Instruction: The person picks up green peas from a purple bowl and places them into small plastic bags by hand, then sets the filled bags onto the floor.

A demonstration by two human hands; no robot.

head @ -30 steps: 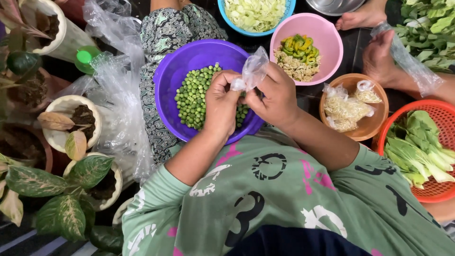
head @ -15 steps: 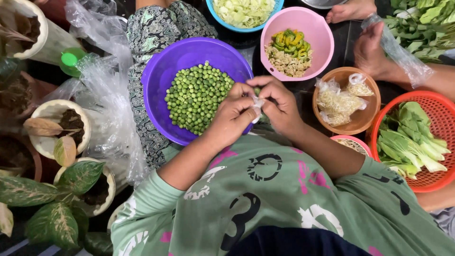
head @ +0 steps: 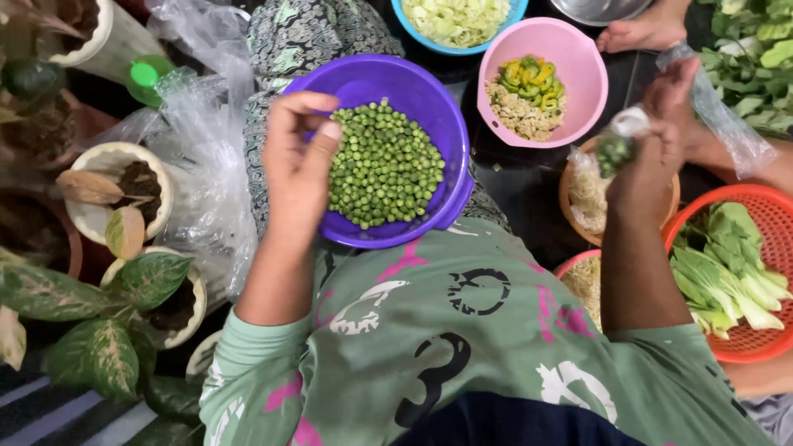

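A purple bowl (head: 446, 107) full of green peas (head: 384, 165) rests on my lap. My left hand (head: 297, 165) hovers over the bowl's left rim, fingers loosely apart and holding nothing. My right hand (head: 652, 169) is out to the right, above a brown bowl (head: 566, 194) that holds filled plastic bags. It grips a small clear bag of peas (head: 615, 149).
A pink bowl (head: 578, 66) of chopped vegetables and a blue bowl (head: 405, 21) sit beyond. A red basket (head: 768, 215) of leafy greens stands at right. Another person's hand (head: 677, 91) holds a plastic bag (head: 719, 116). Potted plants (head: 116, 190) and crumpled plastic (head: 206, 165) fill the left.
Both hands were together over the purple bowl, working on the small bag. Now my right hand has carried the bag right to the brown bowl, and my left hand has let go.
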